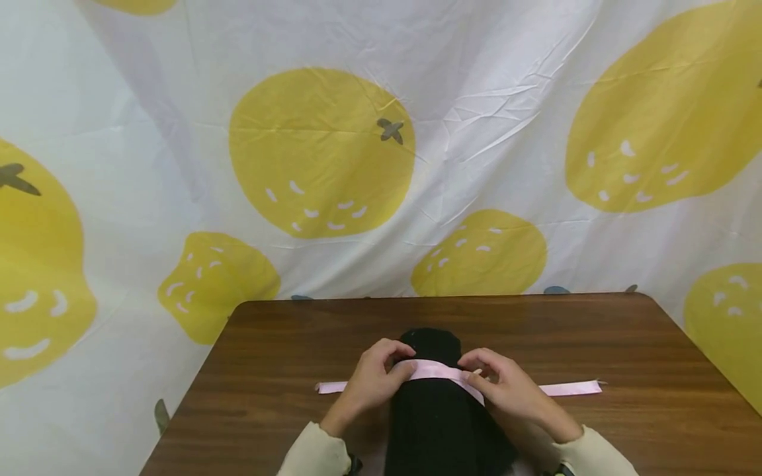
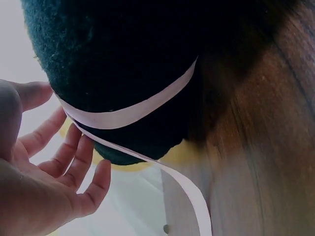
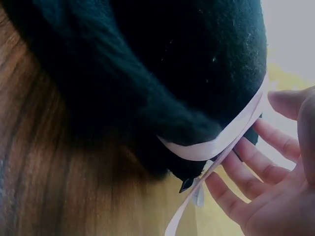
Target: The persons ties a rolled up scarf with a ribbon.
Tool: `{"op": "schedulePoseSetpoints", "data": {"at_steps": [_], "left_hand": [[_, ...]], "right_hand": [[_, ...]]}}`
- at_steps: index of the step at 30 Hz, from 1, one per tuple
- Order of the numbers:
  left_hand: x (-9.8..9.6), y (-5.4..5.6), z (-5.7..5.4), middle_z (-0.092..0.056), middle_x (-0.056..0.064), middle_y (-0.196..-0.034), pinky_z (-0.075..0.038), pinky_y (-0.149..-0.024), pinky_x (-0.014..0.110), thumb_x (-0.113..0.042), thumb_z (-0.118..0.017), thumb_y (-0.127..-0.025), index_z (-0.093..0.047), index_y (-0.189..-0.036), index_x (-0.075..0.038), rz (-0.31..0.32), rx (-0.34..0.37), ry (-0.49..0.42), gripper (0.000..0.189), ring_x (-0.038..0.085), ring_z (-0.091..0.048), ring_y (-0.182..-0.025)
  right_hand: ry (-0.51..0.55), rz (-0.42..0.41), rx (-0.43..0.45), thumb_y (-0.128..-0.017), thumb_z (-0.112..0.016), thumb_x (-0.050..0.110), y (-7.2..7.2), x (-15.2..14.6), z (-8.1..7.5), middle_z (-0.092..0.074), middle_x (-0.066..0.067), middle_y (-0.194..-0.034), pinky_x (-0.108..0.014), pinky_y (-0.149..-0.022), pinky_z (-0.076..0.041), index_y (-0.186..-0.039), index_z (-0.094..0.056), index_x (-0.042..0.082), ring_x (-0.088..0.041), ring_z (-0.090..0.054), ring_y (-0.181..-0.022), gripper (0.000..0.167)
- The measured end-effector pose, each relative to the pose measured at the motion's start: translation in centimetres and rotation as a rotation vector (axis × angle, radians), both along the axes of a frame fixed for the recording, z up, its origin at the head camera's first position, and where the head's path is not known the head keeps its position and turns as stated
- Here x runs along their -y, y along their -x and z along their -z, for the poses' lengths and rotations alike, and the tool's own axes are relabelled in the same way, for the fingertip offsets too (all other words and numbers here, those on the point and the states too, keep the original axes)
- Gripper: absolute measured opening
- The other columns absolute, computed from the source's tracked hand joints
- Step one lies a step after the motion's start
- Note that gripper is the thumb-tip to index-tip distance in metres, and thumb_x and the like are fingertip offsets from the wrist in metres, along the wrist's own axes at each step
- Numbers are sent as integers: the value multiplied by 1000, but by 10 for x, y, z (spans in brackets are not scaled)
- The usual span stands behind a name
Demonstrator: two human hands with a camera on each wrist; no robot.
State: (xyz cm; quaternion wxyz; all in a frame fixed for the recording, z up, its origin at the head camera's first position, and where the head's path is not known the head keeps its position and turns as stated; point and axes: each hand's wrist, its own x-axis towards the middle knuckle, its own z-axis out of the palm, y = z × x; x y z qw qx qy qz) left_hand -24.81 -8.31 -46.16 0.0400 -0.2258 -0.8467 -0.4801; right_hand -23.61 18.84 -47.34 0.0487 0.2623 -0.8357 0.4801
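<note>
A black fuzzy plush item [image 1: 434,430] lies lengthwise on the table, its rounded end pointing away from me. Across it near that end runs a pink satin ribbon [image 1: 431,369], with loose tails out to both sides. My left hand [image 1: 374,378] pinches the ribbon at the item's left edge, thumb on top and fingers spread beyond. At the opposite edge, my right hand [image 1: 505,387] pinches the ribbon where strands overlap. The left wrist view shows one ribbon tail [image 2: 189,189] hanging past the rounded end. A white tag [image 3: 198,194] pokes out in the right wrist view.
The brown wood-grain table [image 1: 286,344] has rounded far corners. Behind it hangs a white cloth [image 1: 476,39] printed with large yellow fruit. Pale sleeves [image 1: 318,453] cover both forearms, with dark bands at the wrists.
</note>
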Motion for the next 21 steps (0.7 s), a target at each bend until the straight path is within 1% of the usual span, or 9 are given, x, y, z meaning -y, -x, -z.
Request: {"op": "schedulePoseSetpoints", "data": {"at_steps": [3, 7, 10, 12, 17, 21], "left_hand": [[0, 0, 2, -63, 1, -99, -50, -82, 39, -24, -69, -93, -70, -103, -13, -4, -21, 20, 16, 17, -55, -88], [1, -1, 2, -58, -3, -91, -49, -78, 34, -28, -70, -92, -68, -96, -18, -14, 23, 34, 11, 14, -53, -83], [2, -1, 1, -54, -4, -86, -46, -74, 28, -31, -69, -92, -65, -91, -20, -16, 65, 44, 12, 12, -52, -80], [2, 0, 2, -53, -4, -84, -44, -71, 25, -33, -70, -92, -63, -91, -19, -11, 78, 49, 15, 11, -51, -78], [3, 3, 2, -51, -4, -77, -41, -65, 24, -36, -71, -91, -60, -96, -15, 20, 95, 67, 24, 10, -49, -70], [5, 6, 0, -51, -5, -74, -40, -64, 25, -40, -71, -90, -60, -92, -15, 41, 112, 115, 27, 10, -49, -70]], "right_hand": [[-5, -18, 1, -95, -67, 16, 0, 3, 2, -67, 1, -102, -29, -75, -53, -110, -66, 12, -9, -63, -91, 16], [10, -4, 17, -94, -68, 16, -2, 4, 2, -66, 3, -95, -27, -70, -52, -109, -66, 12, -8, -61, -84, 16], [12, 11, 17, -93, -69, 17, -2, 6, 2, -65, 4, -91, -26, -67, -50, -107, -66, 13, -7, -59, -82, 15], [9, 23, 9, -93, -69, 18, -2, 8, 3, -64, 5, -89, -26, -66, -49, -106, -66, 14, -7, -58, -80, 14], [1, 48, 19, -92, -71, 22, -1, 11, 4, -61, 6, -82, -25, -62, -48, -102, -65, 17, -8, -57, -71, 13], [-10, 52, 20, -91, -72, 24, 0, 12, 5, -60, 6, -79, -25, -59, -47, -100, -64, 20, -8, -55, -67, 13]]}}
